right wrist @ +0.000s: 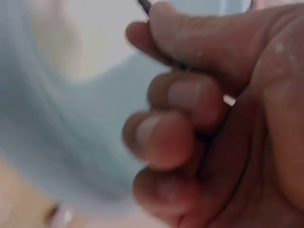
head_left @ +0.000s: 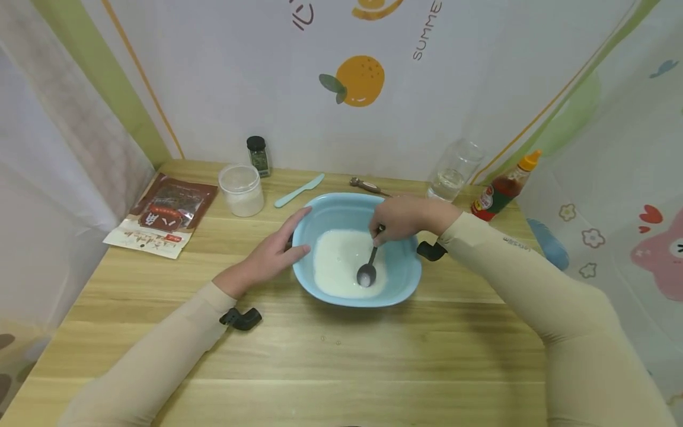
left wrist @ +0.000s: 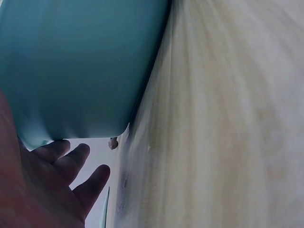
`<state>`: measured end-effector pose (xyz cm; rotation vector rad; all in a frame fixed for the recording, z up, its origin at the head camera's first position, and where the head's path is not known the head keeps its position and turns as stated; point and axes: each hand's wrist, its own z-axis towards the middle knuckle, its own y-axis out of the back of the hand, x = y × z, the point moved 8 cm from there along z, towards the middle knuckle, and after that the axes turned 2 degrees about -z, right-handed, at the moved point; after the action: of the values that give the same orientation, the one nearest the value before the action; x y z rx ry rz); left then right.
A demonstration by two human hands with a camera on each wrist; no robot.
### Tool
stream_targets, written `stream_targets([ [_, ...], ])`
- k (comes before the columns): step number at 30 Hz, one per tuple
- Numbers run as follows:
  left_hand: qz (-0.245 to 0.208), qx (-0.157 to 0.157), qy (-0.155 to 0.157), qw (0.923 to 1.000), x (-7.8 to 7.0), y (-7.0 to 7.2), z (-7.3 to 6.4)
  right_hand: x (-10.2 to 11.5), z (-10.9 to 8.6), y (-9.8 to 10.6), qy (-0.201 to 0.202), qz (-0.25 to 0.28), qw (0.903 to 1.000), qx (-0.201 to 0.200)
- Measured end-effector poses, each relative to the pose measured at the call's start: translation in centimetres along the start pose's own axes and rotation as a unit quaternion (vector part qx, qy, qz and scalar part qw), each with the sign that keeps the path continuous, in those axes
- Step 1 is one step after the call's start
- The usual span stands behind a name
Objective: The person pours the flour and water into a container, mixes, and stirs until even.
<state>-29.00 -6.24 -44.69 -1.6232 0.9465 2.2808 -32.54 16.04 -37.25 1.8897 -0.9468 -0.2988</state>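
Note:
In the head view a light blue basin (head_left: 411,279) with white liquid (head_left: 336,267) in it sits on the wooden table. My right hand (head_left: 397,216) reaches over the basin's right side and grips a dark spoon (head_left: 367,273), its bowl down at the liquid. The right wrist view shows thumb and forefinger pinching the spoon's handle (right wrist: 144,5), the other fingers curled below. My left hand (head_left: 274,252) rests against the basin's left side, thumb tip at the rim. From the left wrist, its extended, spread fingers (left wrist: 90,187) show beside the basin's outer wall (left wrist: 90,71).
Behind the basin lie a pale green plastic knife (head_left: 300,191) and a brown-handled utensil (head_left: 368,186). At the back left stand a jar of white powder (head_left: 242,193), a black-capped spice jar (head_left: 258,157) and a food packet (head_left: 165,213). A glass (head_left: 450,178) and sauce bottle (head_left: 501,190) stand back right.

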Motion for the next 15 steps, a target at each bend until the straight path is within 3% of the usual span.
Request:
stream_targets([
  [4, 0.000, -0.001, -0.001, 1.0000, 0.1, 0.0, 0.0, 0.8, 0.6, 0.3, 0.032, 0.008, 0.9989, -0.033],
  [8, 0.000, -0.002, -0.001, 1.0000, 0.3, 0.0, 0.0, -0.7, 0.1, 1.3, -0.014, -0.018, 0.9963, -0.083],
  [12, 0.007, -0.004, 0.001, 1.0000, 0.3, 0.1, 0.1, -2.0, -1.1, 1.5, -0.060, -0.059, 0.9937, -0.074],
  [15, 0.016, -0.004, 0.000, 0.9999, 0.1, 0.3, 0.1, -1.7, -1.8, 1.4, -0.061, -0.073, 0.9943, -0.048],
])
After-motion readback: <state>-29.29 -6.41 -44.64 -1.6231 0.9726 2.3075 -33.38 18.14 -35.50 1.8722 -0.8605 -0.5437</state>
